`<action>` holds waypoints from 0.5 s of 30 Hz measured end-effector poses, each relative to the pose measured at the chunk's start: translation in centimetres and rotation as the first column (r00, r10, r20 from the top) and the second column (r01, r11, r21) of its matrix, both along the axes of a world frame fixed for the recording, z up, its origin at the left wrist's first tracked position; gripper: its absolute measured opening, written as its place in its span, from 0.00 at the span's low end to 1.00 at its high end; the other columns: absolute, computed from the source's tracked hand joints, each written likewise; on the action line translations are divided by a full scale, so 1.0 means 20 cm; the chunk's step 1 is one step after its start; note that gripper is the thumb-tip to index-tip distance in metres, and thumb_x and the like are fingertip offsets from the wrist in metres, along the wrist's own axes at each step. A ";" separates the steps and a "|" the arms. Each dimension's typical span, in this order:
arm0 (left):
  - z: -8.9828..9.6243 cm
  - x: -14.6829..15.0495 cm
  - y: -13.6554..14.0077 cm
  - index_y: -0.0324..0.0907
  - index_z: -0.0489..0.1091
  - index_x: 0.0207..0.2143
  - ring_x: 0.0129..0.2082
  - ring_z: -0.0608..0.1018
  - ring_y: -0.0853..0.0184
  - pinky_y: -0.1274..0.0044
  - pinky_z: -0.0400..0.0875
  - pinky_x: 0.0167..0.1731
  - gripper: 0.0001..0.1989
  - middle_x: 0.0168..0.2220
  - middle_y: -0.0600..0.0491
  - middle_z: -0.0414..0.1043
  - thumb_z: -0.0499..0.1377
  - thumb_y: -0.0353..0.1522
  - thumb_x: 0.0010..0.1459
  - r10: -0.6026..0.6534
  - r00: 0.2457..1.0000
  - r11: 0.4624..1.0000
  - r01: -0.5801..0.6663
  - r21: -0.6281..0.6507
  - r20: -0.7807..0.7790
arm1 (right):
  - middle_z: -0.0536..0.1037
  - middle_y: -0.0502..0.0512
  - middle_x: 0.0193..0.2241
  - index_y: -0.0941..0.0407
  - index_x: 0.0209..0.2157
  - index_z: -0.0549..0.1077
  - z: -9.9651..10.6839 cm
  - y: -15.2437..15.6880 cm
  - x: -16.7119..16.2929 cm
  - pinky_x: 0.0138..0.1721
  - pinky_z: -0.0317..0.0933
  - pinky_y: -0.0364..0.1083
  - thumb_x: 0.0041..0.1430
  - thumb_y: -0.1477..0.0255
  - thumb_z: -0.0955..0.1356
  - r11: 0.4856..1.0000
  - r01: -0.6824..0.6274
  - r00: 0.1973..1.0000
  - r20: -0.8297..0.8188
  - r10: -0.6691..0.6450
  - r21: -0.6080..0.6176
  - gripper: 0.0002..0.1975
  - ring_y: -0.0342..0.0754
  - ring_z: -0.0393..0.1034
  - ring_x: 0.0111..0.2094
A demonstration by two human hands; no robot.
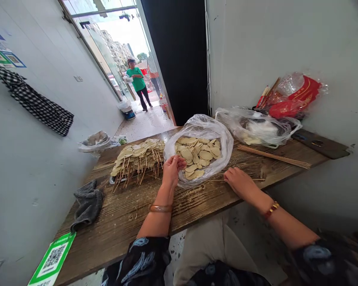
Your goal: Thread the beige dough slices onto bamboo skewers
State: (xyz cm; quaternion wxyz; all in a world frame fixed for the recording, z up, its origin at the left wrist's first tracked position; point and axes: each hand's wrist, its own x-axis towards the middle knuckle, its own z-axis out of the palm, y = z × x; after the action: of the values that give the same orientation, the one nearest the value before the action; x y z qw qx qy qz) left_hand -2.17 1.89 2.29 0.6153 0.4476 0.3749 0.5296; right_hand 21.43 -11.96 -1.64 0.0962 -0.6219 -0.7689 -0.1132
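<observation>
My left hand (173, 169) is closed at the near left rim of a clear plastic bag (226, 139), fingertips together beside the thin, pale, oval food slices (205, 155) inside it. Whatever lies between those fingers is too small to make out. To the right of the bag, my right hand (238, 182) rests low over the table with its fingers closed on a thin wooden skewer (258, 180), which sticks out on both sides. Skewered slices (137, 155) are heaped on a tray at the left, their sticks pointing toward me.
On the wooden table (203, 204) lie a bundle of bare skewers (274, 157), another plastic bag (259, 129), a dark phone (320, 143) and a grey cloth (88, 204). A person (137, 81) in a green shirt stands at the doorway.
</observation>
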 end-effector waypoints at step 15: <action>0.17 0.22 0.01 0.38 0.68 0.33 0.20 0.74 0.73 0.81 0.67 0.23 0.15 0.25 0.52 0.74 0.61 0.40 0.49 -0.123 0.938 0.985 0.156 0.078 -0.323 | 0.73 0.61 0.31 0.61 0.32 0.71 0.11 0.01 -0.05 0.32 0.54 0.47 0.61 0.79 0.61 0.987 -0.161 0.973 0.163 0.162 -0.020 0.08 0.52 0.66 0.33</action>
State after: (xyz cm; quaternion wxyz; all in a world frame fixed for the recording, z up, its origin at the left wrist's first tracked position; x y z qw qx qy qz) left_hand 2.26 2.03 5.67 0.5596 0.5831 0.4085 0.4243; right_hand 20.41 -11.85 0.52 0.0397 -0.5464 -0.8224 -0.1533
